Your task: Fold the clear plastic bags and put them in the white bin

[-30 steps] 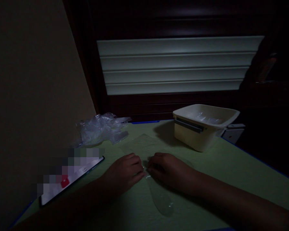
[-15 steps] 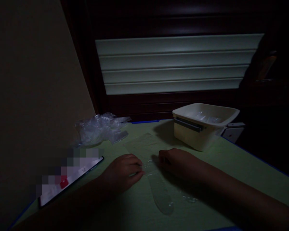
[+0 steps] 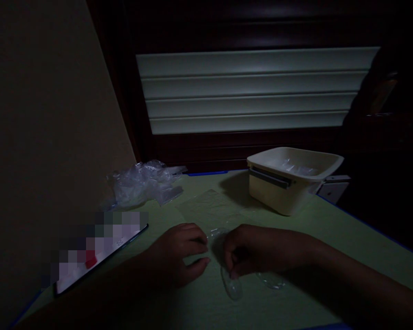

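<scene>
A clear, thin plastic piece (image 3: 233,289) with a rounded end lies on the green tabletop. My right hand (image 3: 249,251) is over it, thumb and fingertips pinched together on its edge. Just left of it is my left hand (image 3: 184,251), thumb and fingers apart, with nothing visible between them. A flat transparent bag (image 3: 209,206) lies beyond both hands. Another clear plastic piece (image 3: 273,282) rests beneath my right wrist, partly hidden.
Crumpled clear bags (image 3: 141,183) sit at the back left. A cream bin (image 3: 275,195) with a grey handle holds clear plastic at the back right. A lit phone or tablet (image 3: 106,254) lies at the left. A white device (image 3: 334,190) is behind the bin.
My right hand has come nearer and closed its fingertips on the plastic piece, whose visible part now looks shorter and narrower. My left thumb has spread further from its fingers.
</scene>
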Tool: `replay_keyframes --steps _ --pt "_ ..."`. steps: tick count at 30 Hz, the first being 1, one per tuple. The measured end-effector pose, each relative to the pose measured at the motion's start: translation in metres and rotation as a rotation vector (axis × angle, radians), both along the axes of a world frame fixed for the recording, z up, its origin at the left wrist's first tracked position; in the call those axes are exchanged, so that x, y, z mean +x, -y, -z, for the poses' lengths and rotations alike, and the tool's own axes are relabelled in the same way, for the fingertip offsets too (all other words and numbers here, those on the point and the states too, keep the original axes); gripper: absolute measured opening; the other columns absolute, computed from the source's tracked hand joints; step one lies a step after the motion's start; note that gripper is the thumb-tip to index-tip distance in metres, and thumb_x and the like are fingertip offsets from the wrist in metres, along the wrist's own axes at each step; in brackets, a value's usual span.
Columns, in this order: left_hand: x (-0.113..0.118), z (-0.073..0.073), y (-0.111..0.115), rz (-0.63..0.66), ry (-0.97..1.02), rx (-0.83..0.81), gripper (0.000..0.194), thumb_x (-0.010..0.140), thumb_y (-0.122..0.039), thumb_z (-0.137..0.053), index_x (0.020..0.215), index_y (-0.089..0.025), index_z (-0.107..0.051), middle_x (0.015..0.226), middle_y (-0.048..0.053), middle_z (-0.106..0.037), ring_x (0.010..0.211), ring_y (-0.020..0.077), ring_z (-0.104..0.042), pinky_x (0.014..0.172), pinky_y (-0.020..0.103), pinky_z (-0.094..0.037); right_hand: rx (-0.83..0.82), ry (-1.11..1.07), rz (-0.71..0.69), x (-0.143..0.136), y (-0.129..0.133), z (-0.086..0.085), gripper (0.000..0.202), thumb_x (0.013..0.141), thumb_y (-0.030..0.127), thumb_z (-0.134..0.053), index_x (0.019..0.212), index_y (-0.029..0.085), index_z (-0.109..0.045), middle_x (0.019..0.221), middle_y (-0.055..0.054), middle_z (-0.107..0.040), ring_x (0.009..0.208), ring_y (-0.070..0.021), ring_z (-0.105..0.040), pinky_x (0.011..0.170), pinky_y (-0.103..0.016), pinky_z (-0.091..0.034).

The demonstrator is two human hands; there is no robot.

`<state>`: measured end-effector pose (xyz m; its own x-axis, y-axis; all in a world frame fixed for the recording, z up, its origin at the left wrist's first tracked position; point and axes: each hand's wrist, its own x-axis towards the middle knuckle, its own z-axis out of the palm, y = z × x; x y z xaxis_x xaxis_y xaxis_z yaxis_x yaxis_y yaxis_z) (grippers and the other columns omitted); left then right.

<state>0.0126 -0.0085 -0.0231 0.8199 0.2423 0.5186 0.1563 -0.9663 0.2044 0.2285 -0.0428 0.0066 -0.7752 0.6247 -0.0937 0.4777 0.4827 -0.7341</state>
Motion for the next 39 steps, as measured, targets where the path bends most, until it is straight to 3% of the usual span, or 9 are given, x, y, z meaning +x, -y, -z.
replay_keyframes --steps 6,10,14,18,21,26,28,32,39 --pt "0.0 -0.007 0.004 -0.014 -0.086 -0.028 0.019 0.072 -0.024 -0.058 0.089 -0.015 -0.061 0.084 0.009 -0.061 0.078 0.0213 -0.054 0.07 0.034 -0.043 0.083 -0.141 0.057 -0.005 0.004 -0.006 0.003 0.076 0.012 -0.06 0.076 0.014 -0.062 0.077 0.001 -0.056 0.069 -0.0101 -0.052 0.064 -0.021 -0.041" --pt "0.002 -0.002 0.0 -0.013 -0.077 0.063 0.008 0.077 -0.022 -0.057 0.079 -0.015 -0.061 0.076 0.007 -0.059 0.072 0.0186 -0.053 0.066 0.031 -0.042 0.067 -0.192 0.103 -0.008 0.007 -0.008 0.001 0.077 0.016 -0.061 0.077 0.015 -0.06 0.077 0.001 -0.055 0.068 -0.0098 -0.051 0.062 -0.02 -0.041" --pt "0.003 0.003 -0.004 0.001 -0.076 0.217 0.02 0.083 -0.015 -0.048 0.066 -0.015 -0.059 0.066 0.004 -0.057 0.065 0.0164 -0.051 0.06 0.029 -0.039 0.046 -0.187 0.082 -0.01 0.007 -0.008 0.004 0.078 0.013 -0.058 0.076 0.015 -0.061 0.074 0.002 -0.054 0.064 -0.009 -0.049 0.059 -0.02 -0.04" --pt "0.002 0.003 -0.002 -0.006 -0.051 0.245 0.021 0.083 -0.013 -0.046 0.067 -0.015 -0.059 0.066 0.005 -0.059 0.064 0.016 -0.053 0.061 0.029 -0.039 0.143 -0.122 0.104 -0.006 0.006 -0.007 0.028 0.067 0.0 -0.056 0.09 0.015 -0.058 0.082 0.001 -0.054 0.069 -0.0103 -0.049 0.064 -0.021 -0.041" --pt "0.002 0.002 -0.002 0.002 -0.02 0.212 0.016 0.081 -0.012 -0.047 0.07 -0.015 -0.059 0.068 0.004 -0.062 0.064 0.0146 -0.056 0.063 0.028 -0.041 0.249 -0.054 0.107 -0.004 0.005 -0.004 0.041 0.06 0.0 -0.062 0.098 0.014 -0.055 0.092 -0.003 -0.053 0.082 -0.0143 -0.051 0.075 -0.026 -0.042" --pt "0.003 0.002 -0.003 0.027 0.015 0.232 0.02 0.084 -0.016 -0.049 0.066 -0.015 -0.057 0.06 0.003 -0.063 0.058 0.0142 -0.057 0.058 0.028 -0.042 0.3 -0.048 0.134 -0.011 0.005 0.0 0.02 0.073 0.02 -0.065 0.091 0.014 -0.059 0.086 -0.005 -0.058 0.078 -0.0158 -0.054 0.07 -0.026 -0.043" --pt "0.003 0.001 -0.003 0.032 0.041 0.218 0.019 0.084 -0.017 -0.051 0.065 -0.015 -0.057 0.059 0.003 -0.063 0.057 0.0139 -0.057 0.057 0.028 -0.042 0.272 -0.047 0.15 -0.014 0.005 0.002 0.011 0.078 0.018 -0.058 0.088 0.013 -0.061 0.082 -0.005 -0.06 0.074 -0.015 -0.055 0.067 -0.026 -0.043" --pt "0.002 -0.004 0.002 0.0 0.03 0.202 0.021 0.081 -0.019 -0.051 0.062 -0.015 -0.058 0.059 0.004 -0.061 0.058 0.0152 -0.056 0.057 0.03 -0.043 0.215 -0.102 0.194 -0.016 0.001 0.01 0.013 0.082 0.013 -0.051 0.086 0.013 -0.063 0.081 -0.004 -0.064 0.072 -0.0144 -0.057 0.066 -0.025 -0.043" --pt "-0.002 -0.006 0.01 -0.037 -0.052 0.341 0.025 0.079 -0.02 -0.046 0.057 -0.015 -0.057 0.053 0.004 -0.057 0.053 0.016 -0.052 0.052 0.03 -0.039 0.242 -0.176 0.38 -0.018 -0.005 0.024 0.006 0.077 0.015 -0.057 0.084 0.015 -0.058 0.076 -0.002 -0.063 0.068 -0.0145 -0.057 0.061 -0.025 -0.043"
